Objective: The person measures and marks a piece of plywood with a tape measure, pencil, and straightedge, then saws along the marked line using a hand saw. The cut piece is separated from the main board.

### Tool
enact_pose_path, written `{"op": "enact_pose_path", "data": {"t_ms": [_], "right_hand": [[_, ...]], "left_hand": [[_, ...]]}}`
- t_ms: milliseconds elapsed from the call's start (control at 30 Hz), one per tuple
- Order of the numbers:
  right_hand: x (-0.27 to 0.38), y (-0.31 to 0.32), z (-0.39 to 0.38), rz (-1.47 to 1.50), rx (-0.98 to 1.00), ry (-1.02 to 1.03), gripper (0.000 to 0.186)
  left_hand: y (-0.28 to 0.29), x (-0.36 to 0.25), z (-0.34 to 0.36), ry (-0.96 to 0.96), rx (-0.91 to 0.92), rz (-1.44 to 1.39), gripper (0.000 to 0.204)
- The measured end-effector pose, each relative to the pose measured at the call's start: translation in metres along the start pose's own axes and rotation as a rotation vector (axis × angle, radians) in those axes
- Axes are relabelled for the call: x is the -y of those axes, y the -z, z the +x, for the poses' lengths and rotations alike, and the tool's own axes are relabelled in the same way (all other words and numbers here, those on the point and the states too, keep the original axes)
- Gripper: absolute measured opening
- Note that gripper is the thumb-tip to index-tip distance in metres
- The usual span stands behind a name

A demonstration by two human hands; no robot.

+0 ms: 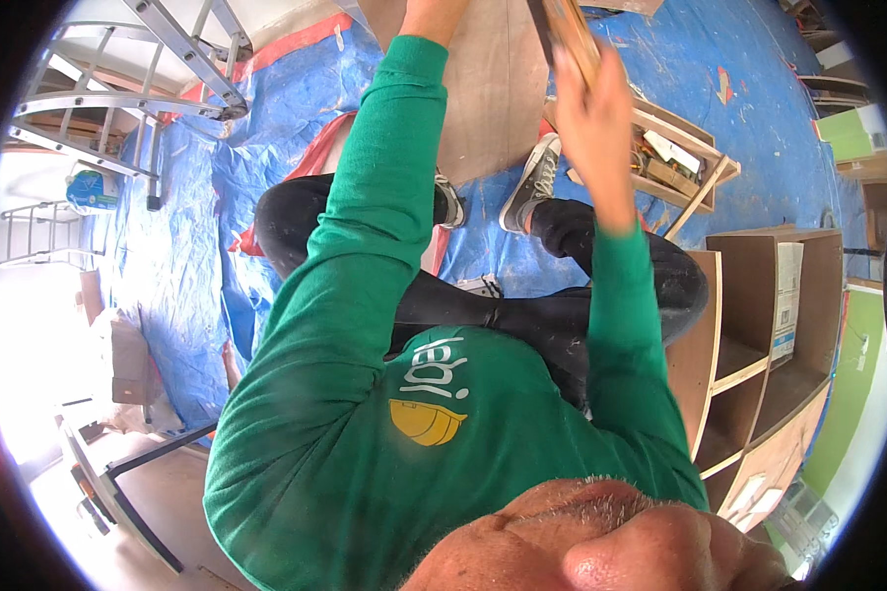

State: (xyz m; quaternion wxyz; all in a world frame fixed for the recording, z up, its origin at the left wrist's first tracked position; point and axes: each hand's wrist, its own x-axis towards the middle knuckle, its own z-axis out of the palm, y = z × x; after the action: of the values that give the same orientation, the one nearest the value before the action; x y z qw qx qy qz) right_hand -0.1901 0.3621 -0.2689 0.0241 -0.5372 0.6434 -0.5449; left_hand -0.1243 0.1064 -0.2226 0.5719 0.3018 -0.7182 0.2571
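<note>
My right hand [599,133] is closed round a long, narrow yellow-brown piece [574,39] with a dark edge. Motion blurs it and its far end runs out of the picture, so its exact kind cannot be made out. Of my left hand [432,18] only the wrist and lower part show at the top edge; the fingers are cut off. A large brown board [488,108] lies ahead, between and beyond my shoes, below both hands. Whether the left hand touches it is hidden.
Right of my feet stands an open wooden tool box [700,133] with several things inside. A brown shelf unit [759,335] is close by my right knee. Metal ladders [158,103] stand at the far left. Wrinkled blue sheeting [177,286] covers the floor.
</note>
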Motion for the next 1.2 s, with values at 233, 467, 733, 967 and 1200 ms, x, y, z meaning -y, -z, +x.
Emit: {"op": "enact_pose_path", "data": {"t_ms": [233,467,733,967,1200], "right_hand": [[-0.027,-0.001,-0.013,-0.036,0.025,0.064,0.037],[0.035,0.076,-0.133,-0.016,0.125,-0.428,0.041],[-0.028,-0.039,0.055,0.044,-0.093,0.145,0.033],[0.008,0.048,-0.110,-0.034,0.148,-0.515,0.041],[0.023,0.031,-0.068,-0.129,0.000,-0.091,0.037]], "left_hand": [[0.002,0.013,0.003,-0.041,0.045,-0.030,0.017],[-0.009,0.010,-0.001,-0.020,-0.032,0.037,0.019],[0.019,0.002,0.009,-0.016,0.077,0.010,0.019],[-0.003,0.013,0.001,-0.007,0.095,0.002,0.019],[-0.006,0.001,-0.002,-0.006,-0.068,0.017,0.017]]}}
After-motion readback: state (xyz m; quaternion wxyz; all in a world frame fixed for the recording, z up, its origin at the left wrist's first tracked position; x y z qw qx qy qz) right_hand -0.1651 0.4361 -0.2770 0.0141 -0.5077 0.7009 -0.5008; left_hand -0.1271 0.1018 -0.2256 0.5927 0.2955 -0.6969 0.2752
